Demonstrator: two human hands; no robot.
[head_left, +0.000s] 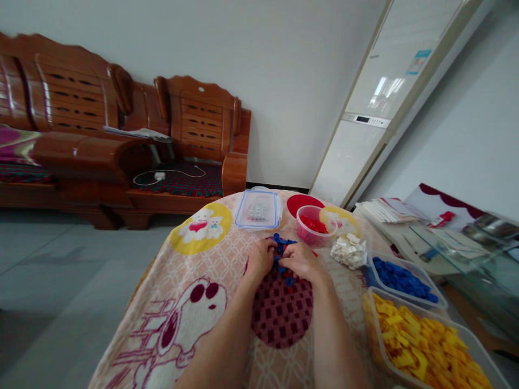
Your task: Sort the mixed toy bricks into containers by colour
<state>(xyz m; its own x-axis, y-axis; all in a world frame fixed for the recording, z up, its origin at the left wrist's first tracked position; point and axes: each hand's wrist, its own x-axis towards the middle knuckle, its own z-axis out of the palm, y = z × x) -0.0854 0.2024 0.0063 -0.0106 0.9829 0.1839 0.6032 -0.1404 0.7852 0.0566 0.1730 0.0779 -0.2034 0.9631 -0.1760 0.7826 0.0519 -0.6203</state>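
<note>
Blue and red plastic pieces (289, 281) form a small cluster on the cloth-covered round table, between my two hands. From the left, my left hand (261, 257) touches the cluster with its fingers curled against the blue pieces. My right hand (300, 260) reaches over the cluster's right side, its fingertips bent down onto blue and red pieces. Both sets of fingertips are partly hidden, so the exact pieces held are too small to tell. Just behind sits a round pink tub (299, 227) with red pieces (313, 224) inside.
A clear lidded box (258, 209) lies at the table's back. White pieces (349, 251) are heaped right of the hands. Farther right are tubs of blue pieces (403, 279) and yellow pieces (425, 340). A glass shelf (466, 270) borders the table; a wooden sofa (198, 127) stands behind left.
</note>
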